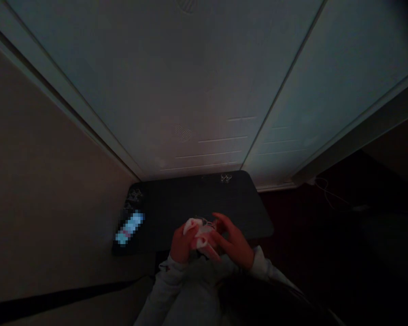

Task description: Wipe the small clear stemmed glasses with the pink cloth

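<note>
Low in the head view, above the near edge of a dark table, both hands meet around a crumpled white cloth [206, 244], tinted pink by the light. My left hand [181, 243] is closed on the cloth's left side. Curled against its right side is my right hand [236, 246], thumb and fingers bent in. A small shiny, wire-like thing [209, 223] shows between the cloth and the right fingertips; its kind is too dim to tell. Folds of cloth hide some fingertips.
The dark table [190, 199] has rounded corners and stands against pale panels [211, 90]. Small shiny pieces [226, 178] lie at its back edge, and a tangle of shiny pieces [135, 195] at its left. A blurred-out bright screen [129, 228] sits nearby. A white cable [326, 192] runs at right.
</note>
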### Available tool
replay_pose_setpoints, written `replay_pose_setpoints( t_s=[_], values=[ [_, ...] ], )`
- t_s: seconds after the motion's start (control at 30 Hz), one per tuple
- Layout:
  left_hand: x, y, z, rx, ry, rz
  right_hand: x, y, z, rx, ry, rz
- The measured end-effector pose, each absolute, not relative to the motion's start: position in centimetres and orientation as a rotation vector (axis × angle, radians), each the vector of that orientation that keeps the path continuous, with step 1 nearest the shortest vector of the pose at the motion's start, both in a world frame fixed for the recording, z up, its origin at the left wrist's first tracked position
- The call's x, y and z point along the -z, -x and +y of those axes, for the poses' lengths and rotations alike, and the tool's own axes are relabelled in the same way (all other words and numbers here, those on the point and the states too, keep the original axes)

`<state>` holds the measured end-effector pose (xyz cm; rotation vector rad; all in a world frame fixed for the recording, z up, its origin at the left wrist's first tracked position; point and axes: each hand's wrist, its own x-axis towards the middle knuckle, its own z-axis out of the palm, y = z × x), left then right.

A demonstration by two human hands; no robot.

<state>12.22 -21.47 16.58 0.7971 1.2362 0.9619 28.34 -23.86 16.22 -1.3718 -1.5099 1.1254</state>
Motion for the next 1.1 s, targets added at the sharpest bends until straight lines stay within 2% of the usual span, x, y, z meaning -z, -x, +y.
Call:
replay_pose_setpoints(
  t_s=[0.17, 0.37, 0.77, 0.9, 1.0, 1.1],
  values=[
    [-16.9, -11.9, -21.4, -0.92, -0.813, 1.189, -15.9, -28.9, -23.8, -0.968, 1.409, -1.716],
    [-16.5, -11.0, -20.9, -0.87, -0.869, 1.147, -16.9, -28.6, -23.7, -1.038, 1.438, -1.696],
    [-16.0, -9.1, -20.4, -0.825, -0.868, 1.158, -16.3, -25.6, -22.4, -1.689, 1.261, -1.097],
    [-15.8, -8.8, -20.3, -0.839, -0.866, 1.136, -16.8, -24.7, -21.9, -1.81, 1.211, -0.953],
    [-15.6, -9.1, -20.0, -0.864, -0.859, 1.175, -16.9, -24.5, -21.7, -1.777, 1.286, -0.947],
    [-15.6, -9.6, -19.6, -0.865, -0.862, 1.191, -16.4, -24.8, -21.9, -1.515, 1.345, -0.994]
  ],
)
